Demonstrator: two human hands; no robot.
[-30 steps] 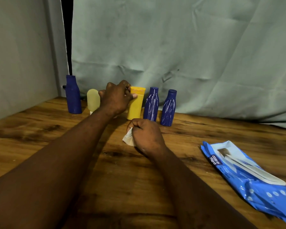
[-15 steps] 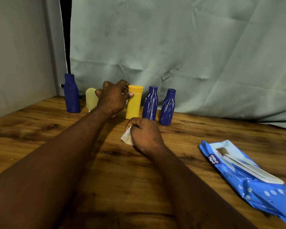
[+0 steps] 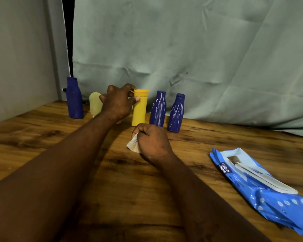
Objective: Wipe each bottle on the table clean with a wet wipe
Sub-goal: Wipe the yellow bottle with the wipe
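Left hand [image 3: 118,103] curls at the top of the upright yellow plastic bottle [image 3: 139,110] at centre frame, thumb against it just under the cap. Whether it truly grips that bottle or something hidden beneath the palm cannot be told. Right hand [image 3: 152,142] clutches a crumpled white wet wipe [image 3: 133,144] on the wooden table [image 3: 42,137] just in front. The row stands tight, so a careless pull could topple the ribbed dark-blue bottle [image 3: 158,109] just right of it, or the pale yellow bottle [image 3: 94,104] to its left. Compared with a second ago, both hands sit almost unchanged.
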